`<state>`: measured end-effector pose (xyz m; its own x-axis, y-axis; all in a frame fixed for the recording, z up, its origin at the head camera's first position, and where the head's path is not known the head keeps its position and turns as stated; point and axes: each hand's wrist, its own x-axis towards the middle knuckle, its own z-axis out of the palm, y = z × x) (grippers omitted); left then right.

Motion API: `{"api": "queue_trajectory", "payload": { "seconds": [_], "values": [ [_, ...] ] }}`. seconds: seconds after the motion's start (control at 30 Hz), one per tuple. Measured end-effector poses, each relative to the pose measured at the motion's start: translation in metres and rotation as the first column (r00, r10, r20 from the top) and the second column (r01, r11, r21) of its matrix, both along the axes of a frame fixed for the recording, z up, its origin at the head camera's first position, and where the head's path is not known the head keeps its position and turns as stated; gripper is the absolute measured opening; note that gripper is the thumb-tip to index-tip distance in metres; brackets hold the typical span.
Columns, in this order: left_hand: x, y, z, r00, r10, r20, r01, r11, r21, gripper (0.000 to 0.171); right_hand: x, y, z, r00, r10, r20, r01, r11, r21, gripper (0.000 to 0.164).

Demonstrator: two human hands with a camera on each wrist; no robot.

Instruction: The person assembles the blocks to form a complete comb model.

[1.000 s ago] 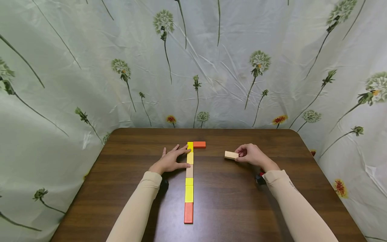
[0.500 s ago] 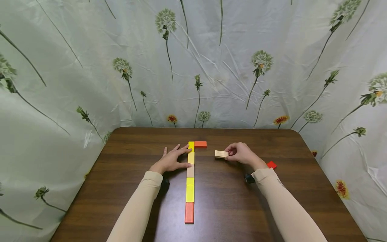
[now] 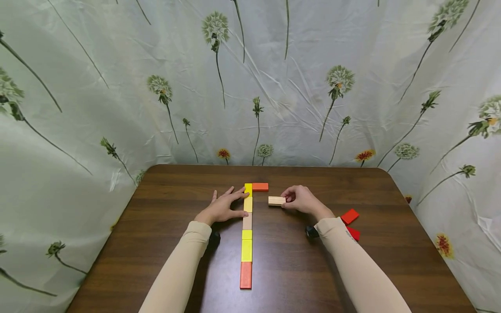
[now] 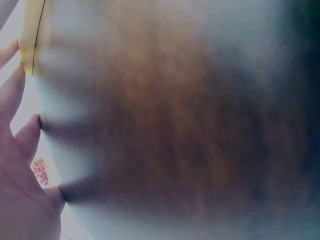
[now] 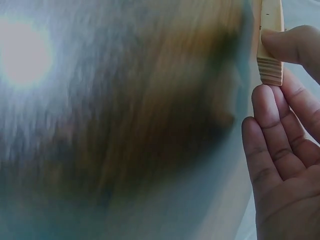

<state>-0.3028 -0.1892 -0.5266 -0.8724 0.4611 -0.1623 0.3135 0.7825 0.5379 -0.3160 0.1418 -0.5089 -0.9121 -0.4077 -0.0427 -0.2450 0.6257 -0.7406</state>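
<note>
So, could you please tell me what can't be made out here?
Head view: part of the nearer loose red block, hidden by the right sleeve.
Head view: right end of the pale wooden block, hidden by the right hand.
Right wrist view: that block's other end, cut off by the top edge.
Left wrist view: part of the left hand, cut off by the left edge; the tabletop, blurred.

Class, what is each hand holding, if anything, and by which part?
The right hand pinches a plain wooden block by its right end. The left hand holds nothing; it touches the row of blocks.
</note>
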Motion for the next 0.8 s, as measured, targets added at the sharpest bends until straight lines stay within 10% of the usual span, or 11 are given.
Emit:
{"api": "queue_trajectory", "payload": {
  "seconds": [0.8],
  "values": [
    [-0.001, 0.0, -0.002, 1.0, -0.001, 0.0, 0.001, 1.0, -0.002, 0.08, -0.001, -0.035, -0.004, 1.0, -0.003, 0.013, 0.003, 1.0, -0.01, 0.021]
  ]
}}
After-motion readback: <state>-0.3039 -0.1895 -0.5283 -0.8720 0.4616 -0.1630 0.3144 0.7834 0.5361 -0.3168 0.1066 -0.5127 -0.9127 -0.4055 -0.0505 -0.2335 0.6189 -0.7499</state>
